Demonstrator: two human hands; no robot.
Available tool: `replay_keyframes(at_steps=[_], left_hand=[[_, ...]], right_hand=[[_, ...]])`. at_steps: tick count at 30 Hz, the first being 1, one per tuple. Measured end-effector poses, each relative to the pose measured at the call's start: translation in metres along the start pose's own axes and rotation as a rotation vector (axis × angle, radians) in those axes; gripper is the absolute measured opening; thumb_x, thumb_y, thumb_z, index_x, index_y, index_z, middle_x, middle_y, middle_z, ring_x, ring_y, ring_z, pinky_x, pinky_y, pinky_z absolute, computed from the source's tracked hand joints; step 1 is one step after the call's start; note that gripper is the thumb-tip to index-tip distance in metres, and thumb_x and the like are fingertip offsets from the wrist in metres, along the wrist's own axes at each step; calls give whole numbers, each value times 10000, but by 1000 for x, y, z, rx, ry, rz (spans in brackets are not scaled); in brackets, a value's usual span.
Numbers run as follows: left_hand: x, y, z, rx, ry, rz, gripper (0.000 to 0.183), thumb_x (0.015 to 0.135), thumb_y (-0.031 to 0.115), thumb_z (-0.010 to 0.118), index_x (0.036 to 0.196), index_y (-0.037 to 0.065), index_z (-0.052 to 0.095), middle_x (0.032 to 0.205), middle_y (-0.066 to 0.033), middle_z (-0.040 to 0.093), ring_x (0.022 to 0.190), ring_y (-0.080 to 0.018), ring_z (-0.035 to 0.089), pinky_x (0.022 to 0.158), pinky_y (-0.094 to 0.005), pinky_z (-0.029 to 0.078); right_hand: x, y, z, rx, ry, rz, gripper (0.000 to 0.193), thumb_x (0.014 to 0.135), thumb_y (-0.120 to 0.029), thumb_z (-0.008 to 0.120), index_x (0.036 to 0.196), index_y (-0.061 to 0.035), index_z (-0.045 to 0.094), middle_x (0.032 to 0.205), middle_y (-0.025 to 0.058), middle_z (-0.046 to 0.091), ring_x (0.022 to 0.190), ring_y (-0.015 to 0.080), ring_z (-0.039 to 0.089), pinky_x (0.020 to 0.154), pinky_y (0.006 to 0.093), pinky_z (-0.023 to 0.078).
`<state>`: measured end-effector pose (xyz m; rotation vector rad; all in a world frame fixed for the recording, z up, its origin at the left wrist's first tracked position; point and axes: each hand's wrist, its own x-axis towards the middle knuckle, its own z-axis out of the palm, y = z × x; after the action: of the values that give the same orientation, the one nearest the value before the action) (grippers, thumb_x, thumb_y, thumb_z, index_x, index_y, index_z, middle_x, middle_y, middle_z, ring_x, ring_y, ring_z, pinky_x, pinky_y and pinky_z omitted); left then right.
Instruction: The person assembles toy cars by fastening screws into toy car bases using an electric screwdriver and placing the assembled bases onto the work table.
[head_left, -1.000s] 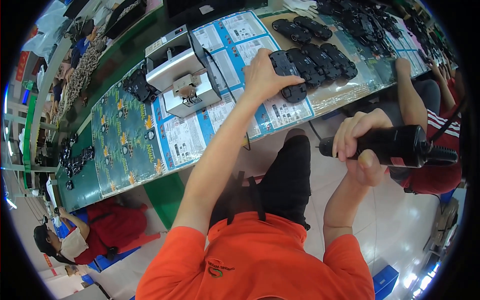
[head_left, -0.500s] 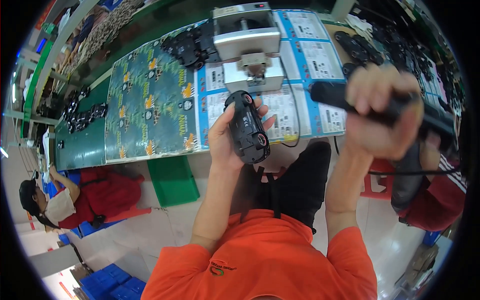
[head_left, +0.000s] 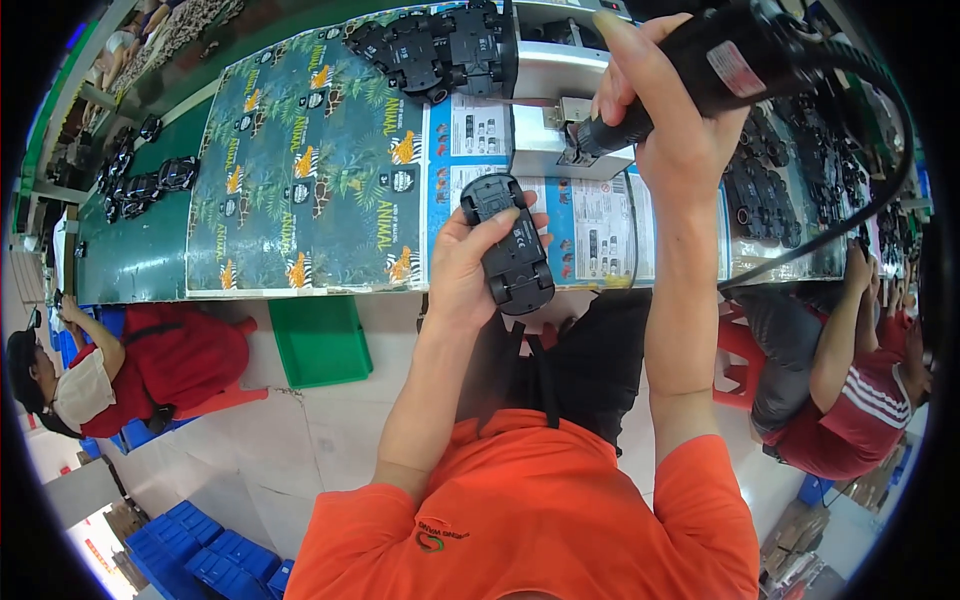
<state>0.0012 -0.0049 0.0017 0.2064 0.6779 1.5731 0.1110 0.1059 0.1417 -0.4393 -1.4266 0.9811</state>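
My left hand point(head_left: 465, 265) grips a black toy car point(head_left: 520, 265) underside up above the table's front edge, with the thumb pressed across its base. In my right hand point(head_left: 685, 145) is a black electric screwdriver point(head_left: 715, 70), its cable curving off to the right. The driver's nose points down and left at the small front block of a silver metal machine point(head_left: 545, 75), which looks like a screw feeder. Whether the bit touches that block I cannot tell. My right hand and the driver cover part of the machine.
Black toy car bases point(head_left: 440, 55) are heaped left of the machine, more point(head_left: 765, 190) lie at right, and several black car parts point(head_left: 150, 185) at far left. A green tray point(head_left: 320, 340) is below the table. People sit on both sides; blue crates point(head_left: 205, 550) stand lower left.
My right hand has swung the screwdriver left and forward, from the right side to the machine's front. The toy car stays in my left hand, whose thumb now lies across its base.
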Motion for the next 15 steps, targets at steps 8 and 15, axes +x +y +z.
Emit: replay_keyframes(at_steps=[8,15], left_hand=[[0,-2,4,231,-75,-65,332,872,41,664,1186,-31,584,1062,-170,687,860,-230,705,743,-385,619],[0,-4,6,287,-74,-43,199,850,25,669,1048,0,658,937,-114,725,783,-132,682,689,-297,583]], right_hand=[[-25,-12,-31,438,-123,24,202,956,-215,517,969,-16,548,681,45,492,544,155,494,544,315,436],[-51,2,-19,401,-127,-48,217,973,-253,468,989,-41,511,711,48,486,567,151,481,567,317,429]])
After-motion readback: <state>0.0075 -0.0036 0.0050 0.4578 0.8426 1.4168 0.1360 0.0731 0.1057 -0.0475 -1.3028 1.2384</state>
